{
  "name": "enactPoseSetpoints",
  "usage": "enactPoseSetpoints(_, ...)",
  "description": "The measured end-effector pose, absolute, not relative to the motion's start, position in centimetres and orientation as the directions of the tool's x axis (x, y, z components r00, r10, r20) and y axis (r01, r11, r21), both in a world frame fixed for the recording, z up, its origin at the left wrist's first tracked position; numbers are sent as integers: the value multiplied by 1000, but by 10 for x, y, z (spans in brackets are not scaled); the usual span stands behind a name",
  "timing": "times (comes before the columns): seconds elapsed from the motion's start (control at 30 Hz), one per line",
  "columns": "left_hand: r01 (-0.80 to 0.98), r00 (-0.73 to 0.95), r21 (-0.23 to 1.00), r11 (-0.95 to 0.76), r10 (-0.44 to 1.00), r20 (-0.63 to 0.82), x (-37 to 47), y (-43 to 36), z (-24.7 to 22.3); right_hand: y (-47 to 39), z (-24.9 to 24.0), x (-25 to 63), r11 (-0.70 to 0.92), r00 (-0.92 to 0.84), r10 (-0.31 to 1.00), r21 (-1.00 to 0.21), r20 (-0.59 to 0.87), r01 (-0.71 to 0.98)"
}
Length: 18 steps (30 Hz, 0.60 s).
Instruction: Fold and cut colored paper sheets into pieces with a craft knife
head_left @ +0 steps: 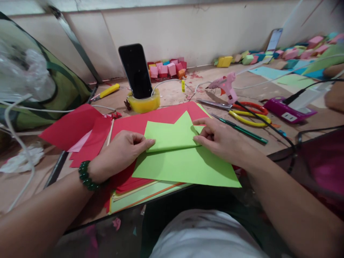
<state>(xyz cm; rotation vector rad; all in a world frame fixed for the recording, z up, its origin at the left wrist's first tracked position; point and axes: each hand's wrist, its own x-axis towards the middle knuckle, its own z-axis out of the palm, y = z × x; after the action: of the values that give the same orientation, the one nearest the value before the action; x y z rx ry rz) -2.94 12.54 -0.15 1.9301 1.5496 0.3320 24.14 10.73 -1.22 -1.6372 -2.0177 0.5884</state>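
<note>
A sheet of light green paper (185,165) lies in front of me, its far part folded over toward me with a pointed corner sticking up at the back. My left hand (129,145) pinches the left end of the fold between thumb and fingers. At the right end, my right hand (215,134) grips the folded layers, thumb in front and fingers curled behind. Beneath the green sheet is a stack of red paper (158,114), with more coloured sheets showing at the table's front edge. A green beaded bracelet (87,175) circles my left wrist.
Behind the paper a phone (135,71) leans in a yellow tape roll (145,103). To the right lie a pink glue gun (225,86), scissors (249,111), a green pen (242,129) and a purple power strip (290,109). A yellow cutter (109,91) lies left. Folded paper cubes (168,68) line the wall.
</note>
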Motion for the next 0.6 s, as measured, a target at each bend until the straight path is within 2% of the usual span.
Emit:
enactPoseSetpoints(0.27, 809, 268, 580, -93, 937, -223, -30, 124, 1, 109, -13, 241, 218, -189, 976, -566, 109, 795)
enactPoseSetpoints(0.6, 832, 307, 520, -192, 941, -145, -29, 123, -5, 105, -21, 242, 240, -187, 970, -550, 153, 800)
